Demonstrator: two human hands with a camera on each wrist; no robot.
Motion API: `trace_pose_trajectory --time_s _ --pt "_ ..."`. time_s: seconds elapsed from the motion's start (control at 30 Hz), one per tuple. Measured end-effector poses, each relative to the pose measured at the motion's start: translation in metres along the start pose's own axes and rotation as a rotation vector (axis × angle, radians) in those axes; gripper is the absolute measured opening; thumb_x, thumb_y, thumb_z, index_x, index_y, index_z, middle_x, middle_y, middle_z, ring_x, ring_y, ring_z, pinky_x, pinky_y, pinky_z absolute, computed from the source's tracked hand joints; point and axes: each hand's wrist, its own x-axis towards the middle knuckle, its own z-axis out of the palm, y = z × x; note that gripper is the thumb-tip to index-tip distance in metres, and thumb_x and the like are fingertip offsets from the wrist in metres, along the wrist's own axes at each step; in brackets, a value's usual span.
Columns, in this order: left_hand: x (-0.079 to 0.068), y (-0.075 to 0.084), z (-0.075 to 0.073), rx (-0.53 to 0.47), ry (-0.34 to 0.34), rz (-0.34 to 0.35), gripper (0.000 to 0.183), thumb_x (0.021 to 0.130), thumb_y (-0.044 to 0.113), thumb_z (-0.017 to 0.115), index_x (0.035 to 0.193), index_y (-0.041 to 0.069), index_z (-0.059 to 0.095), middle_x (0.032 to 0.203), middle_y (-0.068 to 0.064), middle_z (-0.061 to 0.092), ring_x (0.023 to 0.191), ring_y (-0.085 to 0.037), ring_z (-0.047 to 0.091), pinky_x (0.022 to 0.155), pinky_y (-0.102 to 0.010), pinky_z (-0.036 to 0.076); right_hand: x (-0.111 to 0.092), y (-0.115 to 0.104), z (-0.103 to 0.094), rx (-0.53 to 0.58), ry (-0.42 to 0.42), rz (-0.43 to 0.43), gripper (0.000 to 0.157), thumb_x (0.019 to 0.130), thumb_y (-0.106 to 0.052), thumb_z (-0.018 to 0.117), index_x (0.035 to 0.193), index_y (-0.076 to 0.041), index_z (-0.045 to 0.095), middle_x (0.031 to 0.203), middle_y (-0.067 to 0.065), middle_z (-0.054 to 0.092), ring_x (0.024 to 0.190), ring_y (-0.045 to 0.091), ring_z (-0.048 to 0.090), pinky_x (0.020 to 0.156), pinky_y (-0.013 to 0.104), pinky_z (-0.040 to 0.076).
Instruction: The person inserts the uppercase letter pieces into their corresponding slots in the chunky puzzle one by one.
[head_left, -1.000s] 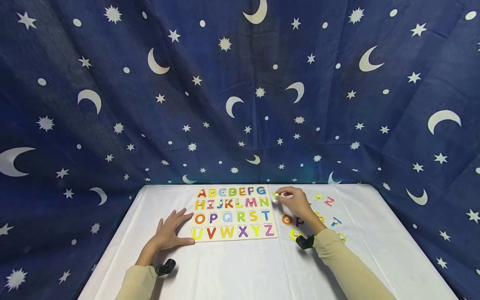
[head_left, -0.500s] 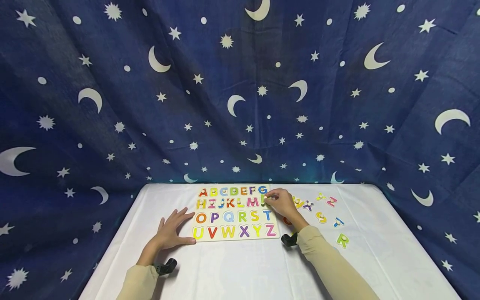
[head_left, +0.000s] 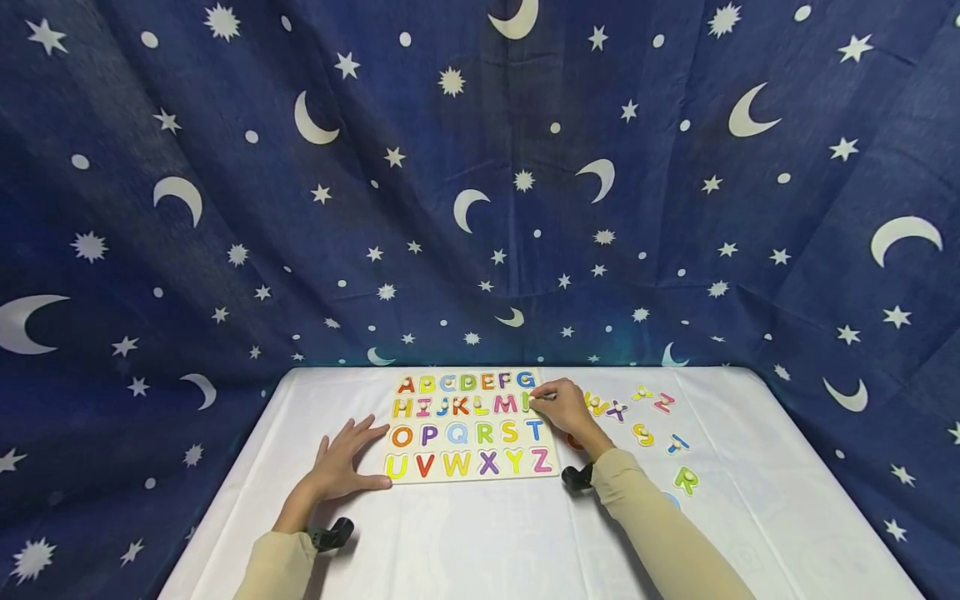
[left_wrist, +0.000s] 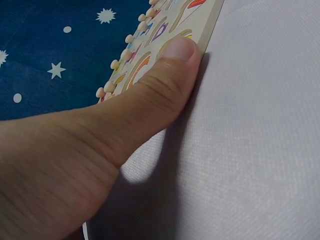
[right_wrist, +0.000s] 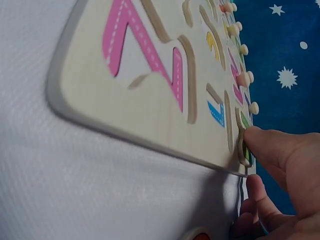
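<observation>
A wooden alphabet puzzle board (head_left: pixel 442 447) lies flat on the white-covered table. Knobbed letters fill its first row and most of its second; the lower two rows show bare printed recesses. My left hand (head_left: pixel 339 462) rests at the board's left edge with fingers spread, its thumb (left_wrist: pixel 175 60) lying on the corner. At the right end of the second row, my right hand (head_left: pixel 566 412) pinches the green letter N piece (head_left: pixel 526 404) at its recess. The right thumb (right_wrist: pixel 260 142) touches that piece in the right wrist view; its knob is hidden by the fingers.
Right of the board lie loose letters: W (head_left: pixel 596 405), X (head_left: pixel 617 411), Y (head_left: pixel 641 392), Z (head_left: pixel 663 403), S (head_left: pixel 642 434), T (head_left: pixel 677 444) and R (head_left: pixel 686 480). My right forearm partly covers a blue piece (head_left: pixel 672 500). A starry curtain (head_left: pixel 420 208) hangs behind.
My right hand has carried the green N leftward from beside the board to the second row's end, and stays there over the last half second. The left hand keeps its place.
</observation>
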Motion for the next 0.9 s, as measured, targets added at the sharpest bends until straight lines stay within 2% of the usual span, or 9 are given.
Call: trace_pose_trajectory --time_s 0.23,0.53,0.67,0.9 --pt "0.0009 -0.0002 -0.0001 -0.004 0.0 0.005 0.102 0.065 0.057 0.092 0.151 0.019 0.053 0.165 -0.019 0.033 0.153 -0.05 0.015 0.115 -0.08 -0.001 0.0017 0.0012 -0.0013 -0.028 -0.036 -0.013 0.007 0.086 -0.015 0.083 0.091 -0.011 0.081 0.111 0.01 0.07 0.102 0.027 0.059 0.096 0.049 0.048" --pt "0.0018 -0.0008 0.0015 0.004 -0.006 -0.003 0.102 0.066 0.057 0.092 0.151 0.019 0.052 0.165 -0.019 0.032 0.153 -0.049 0.014 0.115 -0.079 -0.001 0.0012 -0.001 -0.0023 -0.029 -0.056 0.028 0.009 0.087 -0.017 0.083 0.092 -0.01 0.081 0.114 0.011 0.065 0.105 0.028 0.056 0.1 0.049 0.046" --pt "0.0017 0.0003 0.0008 0.003 -0.011 -0.004 0.102 0.066 0.057 0.092 0.151 0.019 0.051 0.165 -0.019 0.032 0.153 -0.05 0.014 0.115 -0.079 -0.001 0.0027 0.0009 -0.0017 -0.027 -0.055 0.033 0.008 0.087 -0.017 0.083 0.092 -0.011 0.081 0.112 0.01 0.069 0.105 0.027 0.057 0.1 0.049 0.046" --pt "0.0004 0.0013 -0.0007 0.007 -0.014 0.002 0.101 0.066 0.056 0.092 0.151 0.019 0.052 0.165 -0.019 0.032 0.153 -0.05 0.015 0.115 -0.079 0.0 0.0016 0.0028 -0.0016 -0.03 -0.059 0.008 0.007 0.087 -0.016 0.082 0.091 -0.012 0.08 0.117 0.013 0.066 0.109 0.03 0.056 0.104 0.051 0.045"
